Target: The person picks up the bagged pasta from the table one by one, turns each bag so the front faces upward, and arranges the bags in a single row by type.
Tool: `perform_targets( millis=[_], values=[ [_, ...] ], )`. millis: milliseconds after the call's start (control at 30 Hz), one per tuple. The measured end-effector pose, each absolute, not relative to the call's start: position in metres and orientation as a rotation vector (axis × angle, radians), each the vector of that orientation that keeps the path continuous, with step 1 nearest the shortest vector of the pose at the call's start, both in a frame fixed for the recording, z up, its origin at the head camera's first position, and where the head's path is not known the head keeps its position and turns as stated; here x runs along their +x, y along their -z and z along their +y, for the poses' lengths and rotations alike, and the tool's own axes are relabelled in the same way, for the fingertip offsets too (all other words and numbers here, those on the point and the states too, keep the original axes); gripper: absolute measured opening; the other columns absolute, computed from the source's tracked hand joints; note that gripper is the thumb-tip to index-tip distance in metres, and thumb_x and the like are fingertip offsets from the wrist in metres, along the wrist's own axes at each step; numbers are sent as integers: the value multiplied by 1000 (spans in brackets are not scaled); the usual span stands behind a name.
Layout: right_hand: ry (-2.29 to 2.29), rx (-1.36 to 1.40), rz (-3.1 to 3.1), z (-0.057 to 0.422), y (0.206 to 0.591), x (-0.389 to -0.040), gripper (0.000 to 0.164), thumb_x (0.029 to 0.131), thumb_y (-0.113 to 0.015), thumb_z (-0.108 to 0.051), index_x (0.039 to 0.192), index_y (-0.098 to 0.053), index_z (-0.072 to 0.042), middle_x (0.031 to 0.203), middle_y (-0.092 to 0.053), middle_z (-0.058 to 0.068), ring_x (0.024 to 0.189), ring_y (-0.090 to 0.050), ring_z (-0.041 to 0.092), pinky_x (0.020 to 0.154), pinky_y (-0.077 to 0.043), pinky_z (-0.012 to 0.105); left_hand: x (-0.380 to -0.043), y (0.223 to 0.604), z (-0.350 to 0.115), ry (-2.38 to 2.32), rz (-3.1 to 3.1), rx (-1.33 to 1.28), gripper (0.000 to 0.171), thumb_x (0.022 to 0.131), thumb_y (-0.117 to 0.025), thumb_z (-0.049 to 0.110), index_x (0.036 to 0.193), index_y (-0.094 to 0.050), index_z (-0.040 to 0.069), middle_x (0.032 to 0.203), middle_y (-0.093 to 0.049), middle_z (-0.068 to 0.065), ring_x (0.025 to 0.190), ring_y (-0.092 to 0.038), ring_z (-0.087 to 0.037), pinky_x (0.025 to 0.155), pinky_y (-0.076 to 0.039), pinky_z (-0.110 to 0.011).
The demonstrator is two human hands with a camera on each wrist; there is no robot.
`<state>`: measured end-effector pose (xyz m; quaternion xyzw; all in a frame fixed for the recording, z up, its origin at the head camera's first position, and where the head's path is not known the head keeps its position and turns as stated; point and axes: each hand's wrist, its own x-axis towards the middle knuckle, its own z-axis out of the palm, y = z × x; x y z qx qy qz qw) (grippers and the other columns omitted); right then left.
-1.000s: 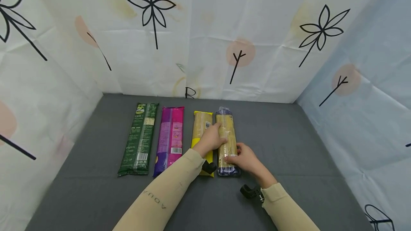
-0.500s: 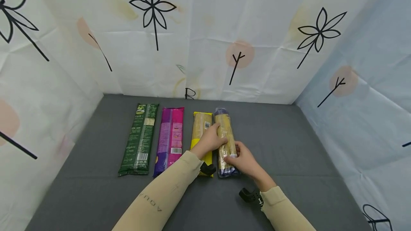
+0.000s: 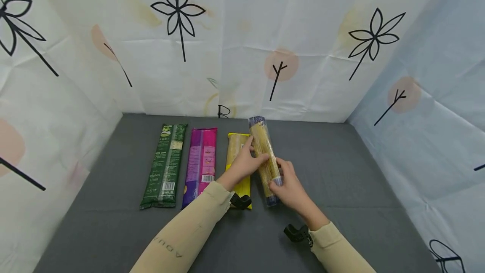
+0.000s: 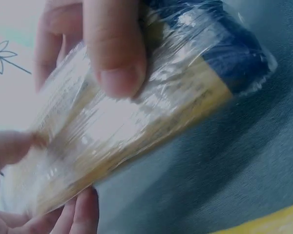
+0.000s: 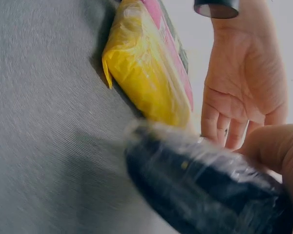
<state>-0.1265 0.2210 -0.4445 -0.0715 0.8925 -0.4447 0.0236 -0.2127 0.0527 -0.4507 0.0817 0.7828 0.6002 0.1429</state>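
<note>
Both hands hold a pack of spaghetti [image 3: 260, 138] in clear plastic with dark blue ends. In the head view it slants, far end to the left, and the left wrist view shows its blue end [image 4: 239, 58] lifted off the cloth, a shadow below. My left hand [image 3: 244, 161] grips its far half, thumb on top and fingers [image 4: 85, 212] underneath. Near the closer end, my right hand [image 3: 289, 186] grips the right side, its thumb [image 4: 119, 63] pressed on the wrapper. A yellow pasta pack [image 3: 242, 188] lies just left, partly hidden by my left hand and wrist.
Further left on the grey cloth [image 3: 341, 172] lie a purple and pink pack [image 3: 201, 163] and a green pack [image 3: 164, 167], roughly side by side. White printed curtains [image 3: 242, 66] stand around the back and sides. Black wrist cameras [image 3: 297, 233] sit on both wrists.
The spaghetti pack, earlier lying on the cloth, has come up and tilted, its far end moving away and to the left. Both hands have risen with it, keeping their grip.
</note>
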Motion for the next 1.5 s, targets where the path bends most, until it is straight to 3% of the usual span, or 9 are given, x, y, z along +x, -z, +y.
perform_targets(
  millis=[133, 367, 533, 733, 867, 1133, 1500],
  values=[
    [1115, -420, 3011, 216, 435, -125, 70, 87, -64, -1, 149, -31, -6, 124, -38, 15, 88, -51, 23, 64, -48, 34, -213, 443, 47, -1816, 2144, 258, 92, 88, -67, 50, 157, -11, 23, 139, -46, -15, 115, -55, -29, 91, -49, -44],
    [656, -718, 3325, 210, 425, -122, 71, 79, -68, 6, 143, -39, 1, 121, -45, 17, 98, -54, 30, 76, -52, 42, -215, 431, 42, -2060, 1847, 269, 82, 95, -57, 49, 156, -10, 22, 137, -47, -19, 93, -67, -27, 81, -55, -37],
    [350, -795, 3446, 202, 422, -121, 68, 77, -73, 4, 139, -46, 0, 118, -48, 18, 94, -54, 31, 71, -55, 39, -213, 426, 40, -2135, 1726, 208, 81, 97, -53, 50, 156, -7, 20, 140, -43, -23, 96, -67, -33, 83, -54, -40],
    [81, -846, 3500, 196, 427, -121, 65, 78, -77, -2, 138, -50, -3, 118, -52, 17, 97, -54, 33, 72, -55, 37, -211, 424, 37, -2223, 1608, 123, 77, 98, -53, 44, 155, -7, 20, 130, -52, -23, 98, -66, -34, 81, -54, -42],
    [1, -940, 3526, 192, 432, -120, 58, 83, -75, -2, 136, -53, -3, 117, -55, 16, 96, -55, 33, 74, -55, 38, -210, 428, 37, -2275, 1592, 78, 71, 96, -56, 41, 149, -14, 20, 126, -54, -22, 97, -67, -34, 78, -55, -44],
    [-51, -1038, 3537, 187, 438, -117, 59, 81, -78, -3, 135, -55, -3, 116, -56, 15, 95, -54, 31, 79, -54, 40, -211, 436, 36, -2313, 1701, -40, 73, 93, -64, 38, 149, -18, 25, 120, -56, -19, 91, -67, -30, 75, -56, -46],
    [-69, -1034, 3537, 186, 440, -116, 58, 83, -76, -6, 136, -54, -3, 118, -56, 15, 97, -54, 32, 82, -52, 41, -211, 439, 36, -2323, 1703, -68, 67, 93, -66, 33, 145, -25, 20, 120, -56, -20, 91, -67, -30, 74, -56, -45]
  ],
)
